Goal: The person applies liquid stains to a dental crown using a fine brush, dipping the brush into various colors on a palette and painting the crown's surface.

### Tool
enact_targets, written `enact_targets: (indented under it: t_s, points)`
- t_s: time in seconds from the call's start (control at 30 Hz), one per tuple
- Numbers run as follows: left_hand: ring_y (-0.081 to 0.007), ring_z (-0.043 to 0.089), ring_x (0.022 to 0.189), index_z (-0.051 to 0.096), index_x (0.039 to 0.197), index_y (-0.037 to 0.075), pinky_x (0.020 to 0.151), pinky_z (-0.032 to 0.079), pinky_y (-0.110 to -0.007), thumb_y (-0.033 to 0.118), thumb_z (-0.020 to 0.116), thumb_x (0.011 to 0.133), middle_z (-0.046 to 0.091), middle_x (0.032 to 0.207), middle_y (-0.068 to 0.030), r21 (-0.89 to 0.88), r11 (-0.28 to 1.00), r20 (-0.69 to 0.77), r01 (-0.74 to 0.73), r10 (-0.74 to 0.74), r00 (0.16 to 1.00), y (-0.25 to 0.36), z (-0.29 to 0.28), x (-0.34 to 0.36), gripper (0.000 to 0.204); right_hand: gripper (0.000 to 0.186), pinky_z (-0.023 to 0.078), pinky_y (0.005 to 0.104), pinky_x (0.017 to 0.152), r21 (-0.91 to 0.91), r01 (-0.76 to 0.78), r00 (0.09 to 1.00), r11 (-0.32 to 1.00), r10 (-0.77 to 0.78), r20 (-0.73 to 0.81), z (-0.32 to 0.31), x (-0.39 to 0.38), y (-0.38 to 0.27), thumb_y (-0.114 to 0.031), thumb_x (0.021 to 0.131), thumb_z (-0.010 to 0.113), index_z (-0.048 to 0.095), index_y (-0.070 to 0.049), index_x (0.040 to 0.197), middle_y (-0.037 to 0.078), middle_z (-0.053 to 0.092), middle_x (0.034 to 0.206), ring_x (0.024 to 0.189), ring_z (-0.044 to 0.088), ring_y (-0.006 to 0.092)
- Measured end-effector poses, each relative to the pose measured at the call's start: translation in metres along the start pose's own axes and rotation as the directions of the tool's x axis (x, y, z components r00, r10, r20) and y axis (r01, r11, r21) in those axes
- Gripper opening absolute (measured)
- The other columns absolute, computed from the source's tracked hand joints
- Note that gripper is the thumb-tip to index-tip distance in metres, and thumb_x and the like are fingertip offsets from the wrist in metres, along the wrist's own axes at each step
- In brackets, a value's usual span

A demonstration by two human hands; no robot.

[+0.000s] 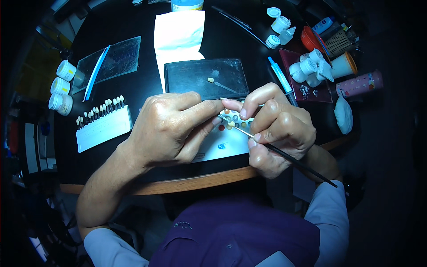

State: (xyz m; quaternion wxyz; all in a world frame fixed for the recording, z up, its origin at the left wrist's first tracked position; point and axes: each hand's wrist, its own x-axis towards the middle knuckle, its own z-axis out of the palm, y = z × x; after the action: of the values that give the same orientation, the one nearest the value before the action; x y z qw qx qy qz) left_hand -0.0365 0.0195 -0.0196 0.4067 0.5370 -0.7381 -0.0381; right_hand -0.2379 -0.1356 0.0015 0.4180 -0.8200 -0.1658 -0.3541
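Observation:
My left hand pinches a thin pin with a small cream tooth-shaped piece on its end. My right hand grips a fine brush with a black handle, its tip at or beside that piece; whether they touch is too small to tell. The fingers of both hands are curled and meet or nearly meet. Beneath them lies a white palette with several coloured wells. Behind it, a dark slab carries another tooth tab on a clear stick.
A shade guide, white jars and a glass plate with a blue-white tool are left. White paper lies at back. Jars on a maroon tray, cups, a pink bottle and pens stand right. The table's wooden edge runs nearest me.

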Motion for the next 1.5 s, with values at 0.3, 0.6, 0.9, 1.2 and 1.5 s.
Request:
enact_targets:
  t_s: [0.3, 0.6, 0.9, 1.2, 1.5]
  points:
    - [-0.0175, 0.057, 0.056, 0.079, 0.12, -0.002, 0.053, 0.042, -0.035, -0.003, 0.078, 0.085, 0.058, 0.069, -0.0069, 0.024, 1.0, -0.013, -0.02, 0.02, 1.0, 0.0019, 0.0009, 0.0044, 0.035, 0.01, 0.068, 0.0598, 0.096, 0.02, 0.021, 0.999, 1.0, -0.021, -0.026, -0.001, -0.004, 0.0026, 0.004, 0.079, 0.066, 0.059, -0.001, 0.082, 0.011, 0.061, 0.078, 0.094, 0.064, 0.0268]
    - [-0.0189, 0.062, 0.055, 0.08, 0.111, 0.003, 0.051, 0.048, -0.034, 0.002, 0.079, 0.089, 0.063, 0.068, -0.0059, 0.042, 0.999, -0.022, -0.001, 0.002, 1.0, 0.0062, -0.0025, 0.008, 0.022, 0.01, 0.067, 0.0588, 0.098, 0.013, 0.011, 0.999, 1.0, -0.011, -0.041, 0.0013, -0.0032, 0.0002, 0.006, 0.079, 0.063, 0.058, -0.001, 0.082, 0.011, 0.059, 0.078, 0.093, 0.063, 0.0252]
    - [-0.0171, 0.056, 0.057, 0.081, 0.119, 0.0, 0.055, 0.043, -0.034, -0.002, 0.077, 0.085, 0.057, 0.069, -0.0059, 0.024, 1.0, -0.016, -0.001, 0.002, 1.0, 0.004, -0.0012, 0.0054, 0.035, 0.012, 0.068, 0.0587, 0.098, 0.061, -0.018, 0.997, 0.998, 0.022, -0.07, 0.0002, -0.0023, 0.0034, 0.009, 0.077, 0.06, 0.054, -0.002, 0.079, 0.011, 0.058, 0.076, 0.094, 0.062, 0.0244]
    - [-0.0193, 0.06, 0.056, 0.08, 0.112, 0.002, 0.052, 0.047, -0.035, 0.002, 0.079, 0.089, 0.061, 0.069, -0.0057, 0.039, 0.999, -0.017, -0.006, 0.007, 1.0, 0.0061, -0.0023, 0.0082, 0.023, 0.013, 0.068, 0.0585, 0.097, 0.046, -0.059, 0.995, 0.997, 0.063, -0.078, 0.0017, -0.0035, 0.0029, 0.01, 0.076, 0.058, 0.054, -0.003, 0.077, 0.01, 0.058, 0.075, 0.094, 0.063, 0.0244]
    - [-0.0179, 0.055, 0.058, 0.081, 0.12, 0.0, 0.056, 0.043, -0.035, -0.001, 0.077, 0.086, 0.057, 0.069, -0.0059, 0.023, 1.0, -0.022, -0.003, 0.003, 1.0, 0.0031, -0.0003, 0.005, 0.034, 0.013, 0.068, 0.0588, 0.096, 0.039, -0.06, 0.995, 0.997, 0.063, -0.083, 0.0018, -0.0032, 0.0019, 0.007, 0.078, 0.063, 0.054, -0.003, 0.077, 0.009, 0.059, 0.074, 0.092, 0.063, 0.0237]
